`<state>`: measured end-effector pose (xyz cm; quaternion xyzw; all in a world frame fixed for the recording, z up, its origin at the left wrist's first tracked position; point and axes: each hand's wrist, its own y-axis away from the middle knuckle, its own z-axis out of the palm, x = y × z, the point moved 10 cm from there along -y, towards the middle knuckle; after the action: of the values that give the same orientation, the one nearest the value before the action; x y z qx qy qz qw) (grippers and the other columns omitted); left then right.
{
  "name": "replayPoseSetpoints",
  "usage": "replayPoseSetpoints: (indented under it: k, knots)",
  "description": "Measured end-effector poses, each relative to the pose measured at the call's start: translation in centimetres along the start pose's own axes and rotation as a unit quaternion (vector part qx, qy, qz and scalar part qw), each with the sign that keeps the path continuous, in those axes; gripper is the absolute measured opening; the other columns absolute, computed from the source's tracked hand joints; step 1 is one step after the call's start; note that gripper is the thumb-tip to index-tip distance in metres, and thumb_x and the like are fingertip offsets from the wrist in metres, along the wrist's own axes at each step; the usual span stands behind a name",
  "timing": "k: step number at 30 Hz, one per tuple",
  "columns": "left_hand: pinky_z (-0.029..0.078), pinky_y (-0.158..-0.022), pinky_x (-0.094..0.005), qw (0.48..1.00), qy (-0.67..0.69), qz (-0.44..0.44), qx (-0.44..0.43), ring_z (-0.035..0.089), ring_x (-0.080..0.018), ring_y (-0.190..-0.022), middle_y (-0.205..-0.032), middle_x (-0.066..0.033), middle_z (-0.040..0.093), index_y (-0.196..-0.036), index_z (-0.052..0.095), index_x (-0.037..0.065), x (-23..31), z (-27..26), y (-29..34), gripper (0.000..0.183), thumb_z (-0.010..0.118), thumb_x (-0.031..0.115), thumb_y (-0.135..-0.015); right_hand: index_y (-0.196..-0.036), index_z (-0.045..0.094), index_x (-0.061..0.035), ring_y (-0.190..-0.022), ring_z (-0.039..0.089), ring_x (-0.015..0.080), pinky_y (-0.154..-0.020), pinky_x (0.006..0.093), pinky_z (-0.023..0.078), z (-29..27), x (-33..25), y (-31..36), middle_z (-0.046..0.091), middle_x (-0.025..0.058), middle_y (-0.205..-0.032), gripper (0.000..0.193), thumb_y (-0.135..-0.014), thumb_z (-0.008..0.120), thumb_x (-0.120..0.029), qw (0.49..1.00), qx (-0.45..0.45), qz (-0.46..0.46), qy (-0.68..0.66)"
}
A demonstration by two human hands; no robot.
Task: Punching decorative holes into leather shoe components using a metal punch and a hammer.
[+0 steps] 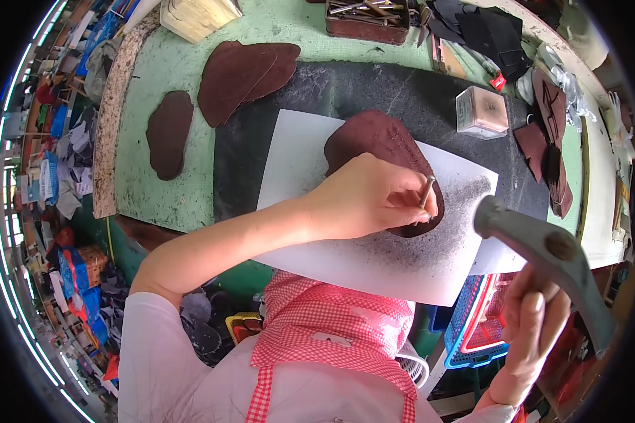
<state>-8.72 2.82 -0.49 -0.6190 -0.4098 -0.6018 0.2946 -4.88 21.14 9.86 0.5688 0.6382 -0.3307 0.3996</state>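
My left hand (370,196) pinches a slim metal punch (426,192) and holds it upright on a dark brown leather piece (381,137). Marks run along that piece near its right edge. It lies on a white sheet (289,158) strewn with dark specks, thickest to the right of the leather. My right hand (536,317) is wrapped round the handle of a hammer, mostly hidden behind its head. The grey metal hammer head (536,243) is raised at the right, its round face apart from the punch. The punch's lower tip is hidden by my fingers.
Beneath the sheet is a dark mat (240,166) on a green table. More brown leather pieces (243,74) lie at the left. A clear square box (482,111) stands at the right, a tool tin (367,20) at the back. A blue basket (466,338) sits below the table's edge.
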Motion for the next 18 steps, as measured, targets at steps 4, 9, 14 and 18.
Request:
replayPoseSetpoints:
  k: [4, 9, 14, 18]
  knots:
    - [0.053, -0.081, -0.024, 0.998, 0.044, -0.017, -0.03, 0.069, -0.0127, -0.09, -0.091, -0.007, 0.071, -0.099, 0.066, -0.001, 0.0, 0.3, -0.4, 0.013, 0.064, 0.008, -0.09, -0.09, 0.052, 0.0013, -0.046, 0.038, 0.0047, -0.04, 0.0186, 0.029, -2.4, -0.3, 0.2, 0.043, 0.0005, -0.058, 0.053, -0.094, 0.052, -0.051, 1.0, -0.023, -0.012, 0.007]
    - [0.054, -0.079, -0.0236, 0.999, -0.026, 0.009, -0.017, 0.07, -0.0137, -0.086, -0.09, -0.0073, 0.072, -0.097, 0.067, 0.0, 0.0, 0.2, 0.1, 0.012, 0.065, 0.008, -0.088, -0.081, 0.049, -0.0001, -0.043, 0.039, 0.0061, -0.039, 0.0188, 0.03, -2.7, -0.3, 0.6, 0.044, 0.0017, -0.056, 0.055, -0.091, 0.056, -0.054, 0.997, 0.036, -0.067, -0.032]
    - [0.055, -0.064, -0.0263, 0.976, -0.184, 0.118, 0.01, 0.07, -0.0176, -0.072, -0.088, -0.0049, 0.072, -0.097, 0.069, 0.006, 2.7, 0.7, 0.3, 0.017, 0.071, 0.012, -0.082, -0.087, 0.054, -0.0006, -0.048, 0.042, 0.0079, -0.043, 0.0225, 0.03, -2.4, -1.2, 1.1, 0.047, 0.002, -0.059, 0.038, -0.09, 0.061, -0.038, 0.997, 0.032, -0.063, 0.023]
    - [0.054, -0.065, -0.0259, 0.958, -0.241, 0.154, -0.001, 0.07, -0.0179, -0.074, -0.09, -0.0048, 0.071, -0.103, 0.067, 0.007, 2.5, 0.5, 1.2, 0.02, 0.069, 0.012, -0.084, -0.101, 0.058, 0.0007, -0.052, 0.041, 0.0074, -0.05, 0.0248, 0.035, 3.1, -1.2, -0.7, 0.051, 0.0013, -0.068, 0.028, -0.097, 0.051, -0.026, 0.967, -0.157, -0.072, 0.188]
